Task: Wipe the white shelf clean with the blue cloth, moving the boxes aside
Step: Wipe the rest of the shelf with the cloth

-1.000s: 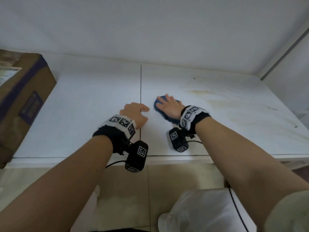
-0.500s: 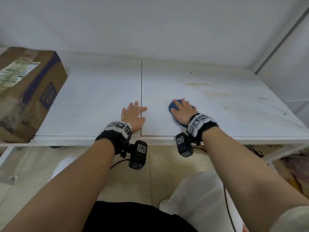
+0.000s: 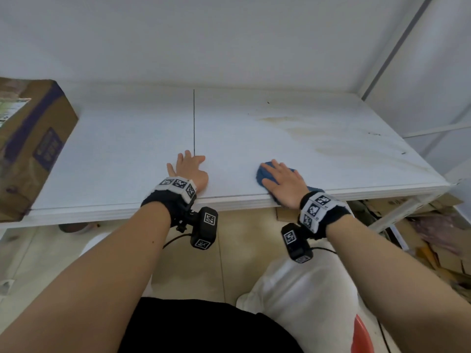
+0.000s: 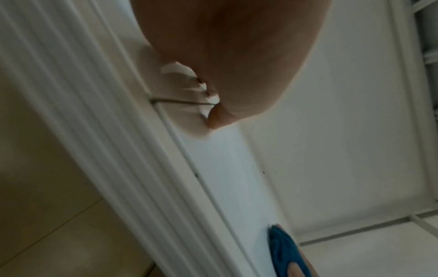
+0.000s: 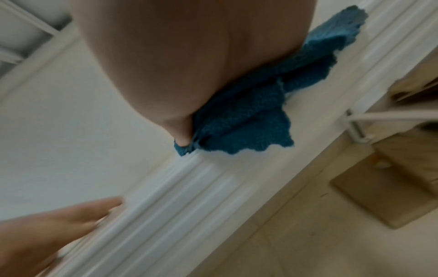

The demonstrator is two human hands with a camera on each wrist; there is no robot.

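Observation:
The white shelf (image 3: pixel 127 149) runs across the head view, with a dark seam down its middle. My right hand (image 3: pixel 283 180) lies flat, fingers straight, pressing the blue cloth (image 3: pixel 262 174) onto the shelf at its front edge; in the right wrist view the blue cloth (image 5: pixel 249 112) bunches under the palm and hangs over the edge. My left hand (image 3: pixel 188 166) rests flat on the shelf beside the seam, holding nothing. A brown cardboard box (image 3: pixel 28 149) with purple print stands at the shelf's far left.
Yellowish stains (image 3: pixel 318 138) and dark specks mark the shelf's right half. A white wall backs the shelf and a white upright post (image 3: pixel 397 47) stands at the right. Flattened cardboard (image 3: pixel 433 245) lies on the floor below right. My white-clad knee (image 3: pixel 305 301) is under the edge.
My right hand has drawn the cloth right and back toward the shelf's front edge. The left hand has flattened out and stayed by the seam. The head view has pulled back.

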